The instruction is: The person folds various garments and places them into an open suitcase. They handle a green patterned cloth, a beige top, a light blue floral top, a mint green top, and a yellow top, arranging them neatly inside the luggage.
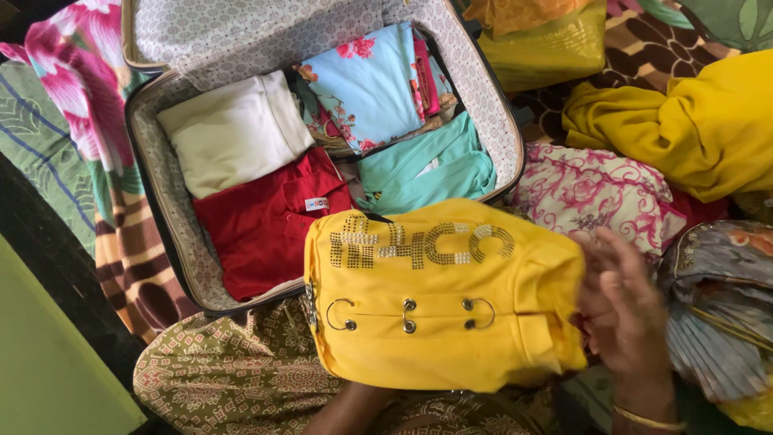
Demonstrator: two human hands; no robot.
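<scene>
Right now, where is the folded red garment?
In the head view, the red garment lies in the open suitcase, front left, below the cream garment.

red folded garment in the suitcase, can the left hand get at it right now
Probably not directly. The left hand is under the folded yellow top with studs and metal rings, which overhangs the near edge of the red folded garment. The open suitcase is otherwise unobstructed.

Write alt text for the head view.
Two hands, right hand and left hand, hold a folded yellow garment with studs and metal rings above an open suitcase packed with folded white, red, teal and floral clothes. More loose clothing lies to the right.
</scene>
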